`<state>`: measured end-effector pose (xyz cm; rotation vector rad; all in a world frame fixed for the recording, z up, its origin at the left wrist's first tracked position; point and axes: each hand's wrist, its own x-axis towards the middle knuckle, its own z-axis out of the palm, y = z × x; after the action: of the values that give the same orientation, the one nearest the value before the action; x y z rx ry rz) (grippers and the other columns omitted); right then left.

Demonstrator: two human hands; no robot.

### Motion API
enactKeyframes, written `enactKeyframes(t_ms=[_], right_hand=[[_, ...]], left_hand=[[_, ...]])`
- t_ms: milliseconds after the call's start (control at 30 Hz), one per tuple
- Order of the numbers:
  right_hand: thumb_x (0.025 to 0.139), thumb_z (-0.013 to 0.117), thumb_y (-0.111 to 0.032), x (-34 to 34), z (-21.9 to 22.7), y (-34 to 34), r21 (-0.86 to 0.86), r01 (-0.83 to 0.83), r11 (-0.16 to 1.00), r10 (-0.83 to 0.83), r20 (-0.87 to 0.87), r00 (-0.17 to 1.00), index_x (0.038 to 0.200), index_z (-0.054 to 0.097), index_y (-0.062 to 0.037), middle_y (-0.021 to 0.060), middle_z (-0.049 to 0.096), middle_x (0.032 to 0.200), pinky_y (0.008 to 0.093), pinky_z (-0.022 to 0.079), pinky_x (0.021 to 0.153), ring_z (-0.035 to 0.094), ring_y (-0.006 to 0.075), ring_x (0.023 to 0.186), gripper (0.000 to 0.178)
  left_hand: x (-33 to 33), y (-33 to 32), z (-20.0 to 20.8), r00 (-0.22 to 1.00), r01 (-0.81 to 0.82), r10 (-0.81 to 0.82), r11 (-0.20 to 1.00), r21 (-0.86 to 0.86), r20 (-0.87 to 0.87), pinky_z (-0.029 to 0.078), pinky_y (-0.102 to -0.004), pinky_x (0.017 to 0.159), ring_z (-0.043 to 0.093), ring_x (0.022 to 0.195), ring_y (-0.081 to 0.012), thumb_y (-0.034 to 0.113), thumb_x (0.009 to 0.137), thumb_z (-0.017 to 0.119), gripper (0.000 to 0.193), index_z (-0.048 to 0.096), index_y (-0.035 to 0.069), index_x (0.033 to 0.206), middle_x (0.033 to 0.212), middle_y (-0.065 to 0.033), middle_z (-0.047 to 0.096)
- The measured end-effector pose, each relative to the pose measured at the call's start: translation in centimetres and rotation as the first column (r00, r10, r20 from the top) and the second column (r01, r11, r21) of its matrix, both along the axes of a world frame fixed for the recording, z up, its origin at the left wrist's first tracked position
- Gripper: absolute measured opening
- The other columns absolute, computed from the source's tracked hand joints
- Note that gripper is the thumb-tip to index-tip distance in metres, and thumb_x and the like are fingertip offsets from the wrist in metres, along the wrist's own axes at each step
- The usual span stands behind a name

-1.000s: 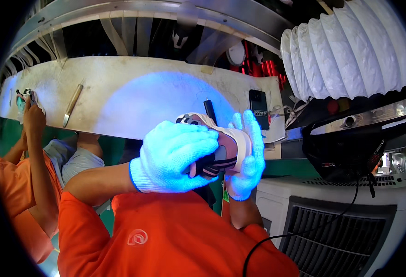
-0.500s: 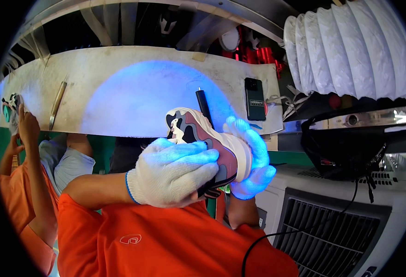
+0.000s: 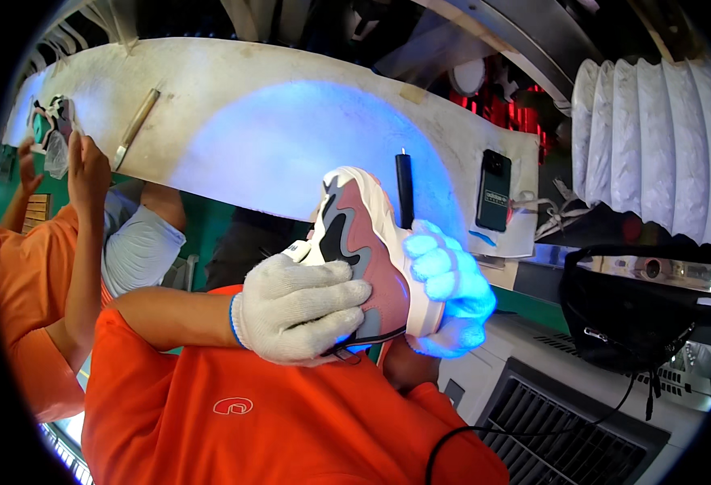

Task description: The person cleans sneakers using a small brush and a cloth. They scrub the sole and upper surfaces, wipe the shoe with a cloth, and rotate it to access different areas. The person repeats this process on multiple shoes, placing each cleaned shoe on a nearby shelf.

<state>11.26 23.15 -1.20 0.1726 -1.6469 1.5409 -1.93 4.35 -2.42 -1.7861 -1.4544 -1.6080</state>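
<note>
A sneaker (image 3: 375, 267) in pink, grey and black with a thick white sole is held up in front of my chest, side panel toward the camera and toe pointing away. My left hand (image 3: 303, 307), in a white knit glove with a blue cuff edge, is closed over the shoe's upper near the collar. On the sole side, my right hand (image 3: 455, 287) grips it from the right; its white glove glows blue under the lamp light. A thin dark cord or lace shows by the collar. Just beyond the shoe, a black pen-like tool (image 3: 405, 190) rests on the bench.
The pale bench (image 3: 234, 89) carries a wooden-handled blade (image 3: 137, 128) and a dark phone (image 3: 494, 190). At left, a co-worker's hand (image 3: 88, 166) is near another shoe (image 3: 52, 121). A white ribbed duct (image 3: 654, 145), black bag (image 3: 630, 315) and vented grey machine (image 3: 557, 420) stand right.
The shoe has turned more upright, showing more of its side panel, and my left fingers have shifted on the upper. The whole view has tilted. The co-worker's hands have moved apart.
</note>
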Motion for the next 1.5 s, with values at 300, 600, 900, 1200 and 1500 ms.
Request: enactKeyframes(t_ms=[300,600,900,1200,1500], right_hand=[[0.104,0.072,-0.03,1.6,0.0,3.0,-0.043,-0.169,0.985,0.173,0.103,0.98,0.091,0.074,0.0033,0.021,0.077,0.101,0.0687,0.043,0.121,0.074,0.0416,0.113,0.036],[0.115,0.052,-0.034,1.0,4.9,2.1,0.18,-0.18,0.967,0.073,0.481,0.874,0.137,0.071,0.0091,0.0301,0.067,0.149,0.0585,0.039,0.128,0.051,0.0488,0.154,0.051],[0.104,0.078,-0.043,-0.6,2.3,-2.9,-0.134,-0.022,0.991,0.056,0.256,0.965,0.169,0.036,0.0079,0.0241,0.049,0.169,0.0495,0.04,0.128,0.05,0.0338,0.155,0.092],[0.097,0.083,-0.038,-5.9,-10.4,5.4,0.829,0.343,0.441,-0.881,0.328,0.341,0.157,0.055,-0.001,0.0259,0.059,0.157,0.0536,0.047,0.117,0.057,0.0451,0.142,0.076],[0.105,0.077,-0.039,-6.6,-9.1,5.1,0.181,0.348,0.92,-0.372,0.684,0.628,0.112,0.076,-0.0024,0.0069,0.075,0.088,0.0365,0.054,0.071,0.072,0.0215,0.077,0.038]], left_hand=[[0.9,1.1,0.1,0.996,0.034,-0.039,0.997,-0.064,-0.079,0.057,-0.0332,0.061,0.077,0.099,-0.0323,0.013,0.088,0.08,0.027,0.068,0.003,0.11,0.119,-0.021,0.079],[-0.7,0.9,0.7,0.994,0.018,-0.029,0.995,-0.103,-0.103,0.057,-0.0369,0.065,0.075,0.102,-0.0319,0.023,0.084,0.083,0.039,0.074,0.006,0.117,0.124,-0.0173,0.077],[-5.0,-3.0,3.8,0.761,0.191,-0.009,0.959,-0.211,0.649,0.043,-0.0472,0.123,0.052,0.15,-0.0367,0.028,0.064,0.11,0.136,0.023,-0.003,0.164,0.161,-0.0244,0.05],[-5.3,-7.8,3.5,0.868,0.117,0.139,0.876,-0.468,0.477,0.038,-0.0447,0.13,0.039,0.163,-0.0373,0.017,0.071,0.099,0.138,0.013,-0.002,0.178,0.175,-0.0261,0.037],[-6.6,-7.9,5.5,0.92,-0.118,0.356,0.651,-0.749,0.164,0.03,-0.0484,0.135,0.031,0.167,-0.0389,0.032,0.064,0.105,0.145,0.02,0.004,0.178,0.179,-0.0245,0.031]])
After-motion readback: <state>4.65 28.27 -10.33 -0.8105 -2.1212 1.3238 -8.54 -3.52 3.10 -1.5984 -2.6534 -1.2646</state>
